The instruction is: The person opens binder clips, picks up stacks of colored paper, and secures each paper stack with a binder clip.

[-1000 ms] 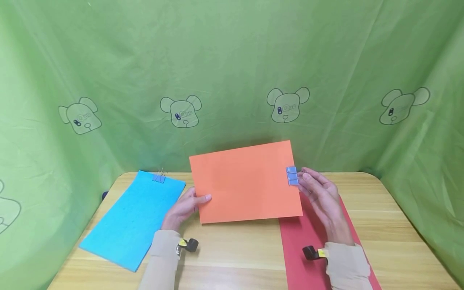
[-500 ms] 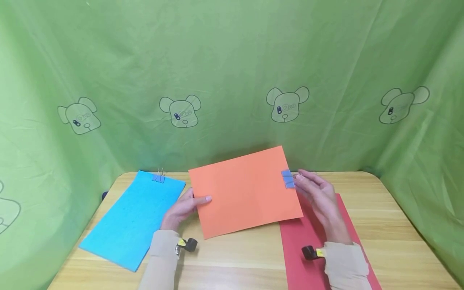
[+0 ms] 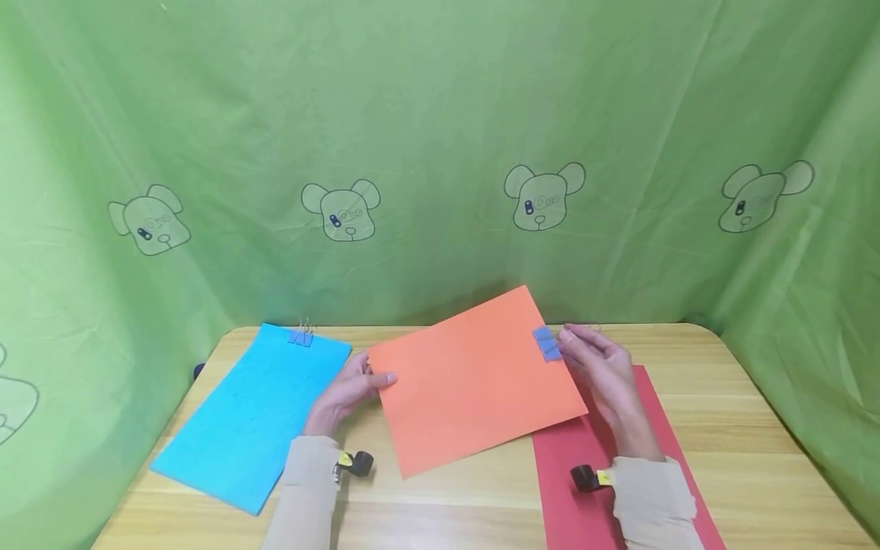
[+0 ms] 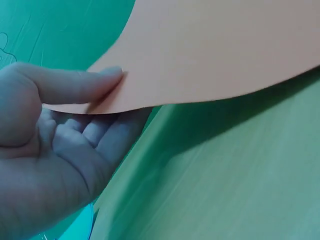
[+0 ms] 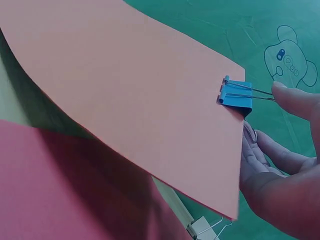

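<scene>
Orange paper (image 3: 474, 382): left hand (image 3: 349, 388) pinches its edge, right hand (image 3: 608, 376) pinches blue clip (image 3: 548, 344)

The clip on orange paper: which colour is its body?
Blue; the right wrist view shows the clip best.

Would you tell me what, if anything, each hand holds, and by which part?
Left hand: orange paper, by its left edge. Right hand: blue binder clip, by its wire handles.
</scene>
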Tool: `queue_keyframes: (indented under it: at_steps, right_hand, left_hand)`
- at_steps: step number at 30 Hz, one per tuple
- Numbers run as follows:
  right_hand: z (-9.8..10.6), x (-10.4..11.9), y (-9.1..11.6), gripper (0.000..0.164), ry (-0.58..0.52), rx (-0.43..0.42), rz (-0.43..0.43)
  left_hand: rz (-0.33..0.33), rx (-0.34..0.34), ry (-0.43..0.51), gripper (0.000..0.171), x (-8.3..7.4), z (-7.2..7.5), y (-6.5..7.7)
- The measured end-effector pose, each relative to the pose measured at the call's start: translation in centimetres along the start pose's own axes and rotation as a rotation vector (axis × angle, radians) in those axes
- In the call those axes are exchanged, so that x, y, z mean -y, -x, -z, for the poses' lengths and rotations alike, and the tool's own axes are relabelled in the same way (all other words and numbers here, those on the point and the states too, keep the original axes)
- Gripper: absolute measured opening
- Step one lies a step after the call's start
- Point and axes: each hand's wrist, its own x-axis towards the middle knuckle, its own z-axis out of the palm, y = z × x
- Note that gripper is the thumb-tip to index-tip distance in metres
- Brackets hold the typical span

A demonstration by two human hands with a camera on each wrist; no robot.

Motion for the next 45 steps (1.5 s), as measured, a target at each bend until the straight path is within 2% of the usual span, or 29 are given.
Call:
queue_keyframes:
  at_steps: [4,8,13,17,21,29,38,45]
  right_hand:
    - [0.0,-0.1,0.0,0.064,0.040,-0.021,-0.012]
    - [0.0,-0.1,0.1,0.067,0.103,-0.029,-0.033]
    - [0.0,-0.2,0.1,0.070,0.173,-0.010,-0.044]
    - [-0.1,-0.4,0.0,0.071,0.189,-0.006,-0.030]
    - [-0.1,-0.4,0.0,0.073,0.255,-0.014,-0.018]
    - [-0.3,-0.2,0.2,0.067,0.348,0.011,0.008]
    - [-1.4,0.4,0.8,0.065,0.401,0.069,0.020]
    - [-2.5,0.1,0.9,0.059,0.454,0.105,0.017]
  left_hand:
    - [0.003,0.002,-0.006,0.062,0.2,0.1,-0.2]
    - [0.027,0.015,-0.026,0.054,0.2,0.1,-0.2]
    - [0.078,0.107,-0.071,0.048,0.2,-0.1,-0.3]
    - [0.094,0.183,-0.169,0.045,0.0,-0.7,-0.3]
    - [0.109,0.224,-0.253,0.041,-0.2,-1.4,-0.3]
    - [0.121,0.305,-0.310,0.039,-0.7,-3.0,-0.3]
    - [0.087,0.301,-0.305,0.040,-0.5,-4.2,-0.4]
    - [0.074,0.258,-0.352,0.027,0.0,-5.5,-0.9]
